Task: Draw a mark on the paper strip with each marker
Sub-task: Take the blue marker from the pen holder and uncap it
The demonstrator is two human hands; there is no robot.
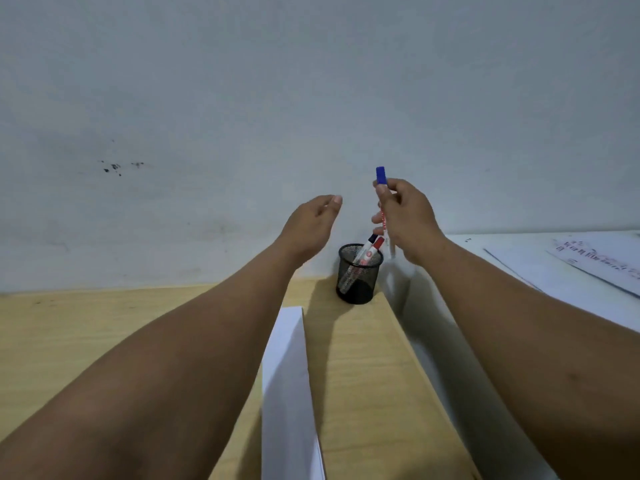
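My right hand point(407, 220) holds a blue-capped marker point(381, 176) upright, cap on top, above and to the right of a black mesh cup point(360, 275). Two markers lean in the cup, one with a red cap point(379, 242) and one with a dark cap point(372, 238). To the left of the blue-capped marker, my left hand point(311, 223) hovers in the air, its fingers relaxed and holding nothing. A long white paper strip point(289, 386) lies on the wooden table point(360, 375), running from near the cup toward me.
A grey-white wall point(242, 116) stands right behind the cup. To the right is a raised white surface point(519, 271) with printed sheets point(602, 261) on it; its side wall borders the wooden table.
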